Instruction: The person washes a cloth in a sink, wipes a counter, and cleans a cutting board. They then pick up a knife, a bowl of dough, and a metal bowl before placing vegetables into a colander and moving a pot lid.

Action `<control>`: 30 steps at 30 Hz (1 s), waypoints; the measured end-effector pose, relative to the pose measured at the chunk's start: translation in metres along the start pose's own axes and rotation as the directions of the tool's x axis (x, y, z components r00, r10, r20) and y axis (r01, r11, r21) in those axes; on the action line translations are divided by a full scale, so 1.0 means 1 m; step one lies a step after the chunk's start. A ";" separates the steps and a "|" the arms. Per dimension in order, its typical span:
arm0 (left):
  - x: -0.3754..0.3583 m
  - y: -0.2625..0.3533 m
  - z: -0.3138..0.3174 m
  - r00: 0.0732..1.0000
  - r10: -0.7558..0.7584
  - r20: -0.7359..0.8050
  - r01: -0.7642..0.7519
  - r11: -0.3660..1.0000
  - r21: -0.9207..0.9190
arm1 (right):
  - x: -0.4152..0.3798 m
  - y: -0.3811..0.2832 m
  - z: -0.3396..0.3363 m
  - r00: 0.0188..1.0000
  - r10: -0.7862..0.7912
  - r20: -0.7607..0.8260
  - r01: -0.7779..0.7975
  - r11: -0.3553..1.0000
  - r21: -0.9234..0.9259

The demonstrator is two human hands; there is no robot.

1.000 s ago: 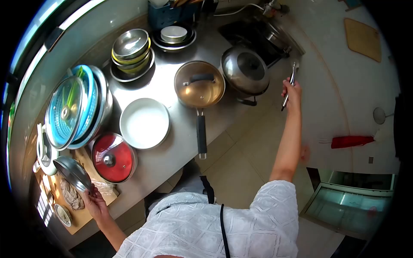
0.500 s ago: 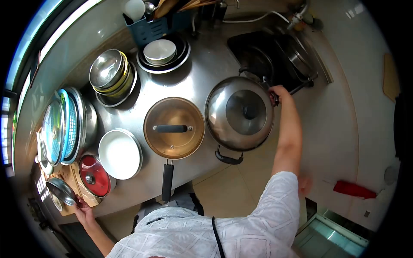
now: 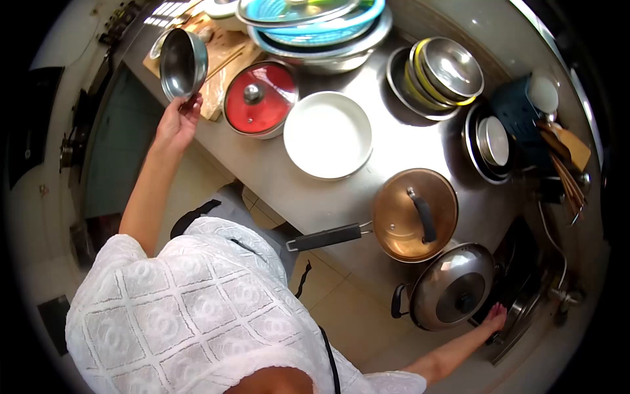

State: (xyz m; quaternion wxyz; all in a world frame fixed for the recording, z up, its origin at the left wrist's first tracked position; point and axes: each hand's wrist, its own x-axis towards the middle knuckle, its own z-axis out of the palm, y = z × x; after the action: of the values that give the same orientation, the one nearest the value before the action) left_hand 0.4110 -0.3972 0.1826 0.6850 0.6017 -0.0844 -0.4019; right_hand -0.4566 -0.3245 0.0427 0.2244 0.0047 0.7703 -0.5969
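Observation:
My left hand (image 3: 180, 121) grips the rim of a steel bowl (image 3: 184, 65), held tilted on its side above the wooden cutting board (image 3: 231, 46). Just right of the bowl is a pot with a red lid (image 3: 262, 98). My right hand (image 3: 497, 317) reaches to the dark sink (image 3: 515, 253) at lower right, beside a wok with a domed steel lid (image 3: 453, 285). Its fingers look closed, but what they hold is hidden. A lidded copper-coloured pan (image 3: 403, 217) stands between, its long black handle pointing toward my body.
A white bowl (image 3: 328, 134) sits mid-counter. Behind it are stacked basins with a blue colander (image 3: 312, 29) and nested steel bowls (image 3: 453, 69). A blue utensil basket (image 3: 515, 108) stands by the wall. The pan's handle sticks out past the counter edge.
My view has swung to the left, so the counter appears rotated. The steel bowl remains in my left hand. My right hand stays by the sink and wok.

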 end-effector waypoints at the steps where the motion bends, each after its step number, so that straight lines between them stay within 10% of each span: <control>1: 0.002 0.004 -0.006 1.000 0.009 -0.012 -0.009 1.000 -0.010 | -0.027 -0.015 0.001 0.994 -0.102 0.033 0.103 0.994 -0.028; 11: 0.039 0.027 -0.080 0.999 -0.010 -0.053 0.000 0.984 -0.179 | -0.349 -0.115 0.087 0.605 -0.748 0.274 0.794 0.593 -0.134; 19: 0.106 0.051 -0.150 0.994 0.103 0.037 -0.098 0.987 -0.126 | -0.619 -0.001 0.236 0.389 -0.476 0.789 0.692 0.716 0.091; 25: 0.160 0.063 -0.214 0.983 0.026 0.183 -0.014 0.998 -0.068 | -0.768 0.150 0.384 -0.080 -0.424 0.902 0.910 0.338 0.239; 30: 0.179 0.075 -0.272 0.985 -0.051 0.164 0.059 0.997 -0.040 | -0.824 0.200 0.450 0.021 -0.417 0.909 0.998 -0.038 -0.041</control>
State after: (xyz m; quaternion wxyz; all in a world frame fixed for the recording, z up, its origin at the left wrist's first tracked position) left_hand 0.7264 -0.3123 0.1127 0.6778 0.5534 -0.1145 -0.4703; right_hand 0.4927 -0.4673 0.0643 0.0566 -0.7645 0.6165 -0.1798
